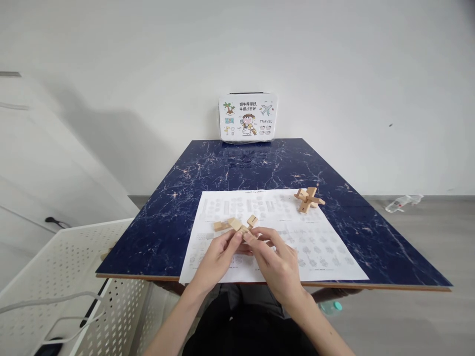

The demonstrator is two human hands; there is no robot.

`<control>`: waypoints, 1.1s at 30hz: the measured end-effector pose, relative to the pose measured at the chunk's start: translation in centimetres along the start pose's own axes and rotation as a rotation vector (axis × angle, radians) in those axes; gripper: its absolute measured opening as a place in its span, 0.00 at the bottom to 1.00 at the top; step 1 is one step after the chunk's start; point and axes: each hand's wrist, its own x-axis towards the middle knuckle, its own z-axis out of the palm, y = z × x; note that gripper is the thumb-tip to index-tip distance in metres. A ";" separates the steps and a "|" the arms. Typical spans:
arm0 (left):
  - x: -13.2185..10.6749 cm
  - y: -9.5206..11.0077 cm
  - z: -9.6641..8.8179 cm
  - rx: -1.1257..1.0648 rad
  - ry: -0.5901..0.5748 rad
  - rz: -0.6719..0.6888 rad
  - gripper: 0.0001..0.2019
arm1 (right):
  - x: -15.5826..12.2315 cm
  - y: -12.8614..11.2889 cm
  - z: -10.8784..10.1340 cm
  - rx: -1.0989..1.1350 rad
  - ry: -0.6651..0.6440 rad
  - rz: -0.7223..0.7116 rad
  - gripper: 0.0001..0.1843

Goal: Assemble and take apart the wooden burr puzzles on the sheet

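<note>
Both my hands meet over a printed instruction sheet (297,237) on a dark blue marbled table (245,168). My left hand (217,257) and my right hand (274,262) pinch a cluster of notched wooden puzzle sticks (237,225) from either side, fingers closed on it. The sticks jut out to the left and upward past my fingertips. An assembled wooden burr puzzle (308,199) lies on the sheet's far right corner, well clear of both hands.
A white box with cartoon travel pictures (248,118) stands at the table's far edge against the wall. A white perforated basket (55,282) with cables sits low at the left. A plastic bottle (403,201) lies on the floor at right.
</note>
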 end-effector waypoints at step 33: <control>-0.2 0.4 0.0 0.055 0.014 0.045 0.19 | 1.4 -1.7 -0.6 0.874 -0.063 0.738 0.16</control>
